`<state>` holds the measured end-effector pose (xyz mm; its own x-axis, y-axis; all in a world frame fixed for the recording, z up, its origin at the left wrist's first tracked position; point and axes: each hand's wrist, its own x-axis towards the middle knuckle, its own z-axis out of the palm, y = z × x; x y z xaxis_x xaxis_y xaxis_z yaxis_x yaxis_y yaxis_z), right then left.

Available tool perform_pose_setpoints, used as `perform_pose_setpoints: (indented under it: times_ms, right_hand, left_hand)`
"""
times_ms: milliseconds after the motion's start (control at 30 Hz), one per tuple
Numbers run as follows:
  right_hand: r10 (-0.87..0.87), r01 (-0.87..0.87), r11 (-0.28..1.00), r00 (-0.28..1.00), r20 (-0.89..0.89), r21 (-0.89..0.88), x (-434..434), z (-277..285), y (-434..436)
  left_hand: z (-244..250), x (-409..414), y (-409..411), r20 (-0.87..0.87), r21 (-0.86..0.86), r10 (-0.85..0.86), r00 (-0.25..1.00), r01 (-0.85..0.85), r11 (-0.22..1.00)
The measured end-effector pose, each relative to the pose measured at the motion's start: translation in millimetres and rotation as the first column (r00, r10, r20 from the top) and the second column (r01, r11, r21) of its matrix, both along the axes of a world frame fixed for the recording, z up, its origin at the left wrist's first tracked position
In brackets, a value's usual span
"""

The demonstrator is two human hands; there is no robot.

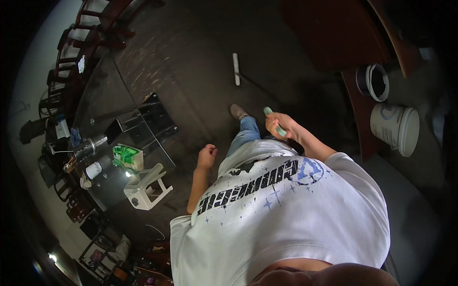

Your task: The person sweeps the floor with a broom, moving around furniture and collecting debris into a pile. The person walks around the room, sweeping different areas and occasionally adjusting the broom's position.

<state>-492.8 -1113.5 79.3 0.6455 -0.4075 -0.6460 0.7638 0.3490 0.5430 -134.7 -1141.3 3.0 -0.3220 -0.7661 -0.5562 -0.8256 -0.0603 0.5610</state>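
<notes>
My right hand [286,123] is wrapped around a pale green, slim object [281,131] at my waist; its exact kind cannot be told. One end sticks out past the fingers. To the left of my body hangs my left hand [206,156], loosely curled, with nothing seen in it. Nearest to that hand is the edge of a glass tabletop [143,118]. A shoe [237,111] of mine shows on the dark floor. Further ahead lies a thin white bar [236,69] with a dark, thin rod running from it.
A white plastic stool [146,187] stands at the glass table's near corner. The table bears a green package [125,156] and a metal cylinder [86,148]. Wooden chairs [68,60] line the left wall. White buckets [393,125] stand at right, near a reddish-brown panel [336,35].
</notes>
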Motion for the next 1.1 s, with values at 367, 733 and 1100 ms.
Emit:
perform_pose_setpoints:
  times_ms: [367,733,1100]
  right_hand:
    - [-0.002,0.004,1.000,0.855,-0.518,0.003,-38,45,-3]
    - [0.352,-0.208,0.936,0.511,-0.785,0.285,-37,-75,-62]
    - [-0.004,-0.005,0.996,0.994,-0.108,-0.085,-20,8,-180]
  left_hand:
    - [-49,35,-68,0.021,0.081,0.081,0.996,-0.083,0.993]
    - [-45,22,-94,0.097,0.114,-0.020,0.995,0.008,0.993]
    - [3,-51,-121,-0.006,0.032,0.115,0.993,-0.115,0.993]
